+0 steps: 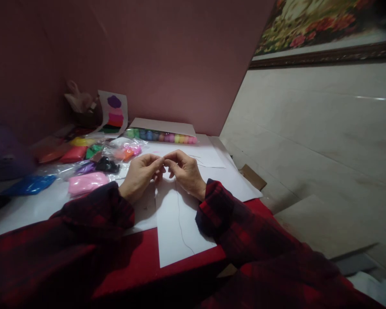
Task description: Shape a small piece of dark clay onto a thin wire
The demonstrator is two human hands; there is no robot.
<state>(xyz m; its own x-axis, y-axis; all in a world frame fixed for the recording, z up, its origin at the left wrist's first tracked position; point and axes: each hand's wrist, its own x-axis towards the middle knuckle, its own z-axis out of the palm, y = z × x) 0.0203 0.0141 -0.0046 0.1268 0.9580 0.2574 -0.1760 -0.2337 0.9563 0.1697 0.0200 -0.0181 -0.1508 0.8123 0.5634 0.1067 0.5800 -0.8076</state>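
My left hand (143, 174) and my right hand (186, 172) meet at their fingertips over the table, thumbs and forefingers pinched together. Whatever sits between those fingertips is too small or too hidden to name. Below them lies a sheet of white paper (173, 240) with a thin, wavy dark line drawn down it. More white paper (231, 180) spreads out to the right, some of it bearing short drawn lines. Closest to my left wrist is a bag of pink modelling clay (87, 183), with a black lump (107, 165) in clear plastic just behind it.
Bags of red (74, 154), blue (31, 184) and other coloured clay cover the left side. A box with a row of coloured pieces (167, 136) stands by the wall. Left of it leans a picture of coloured layers (114, 118). Red cloth (138, 262) covers the table's front edge.
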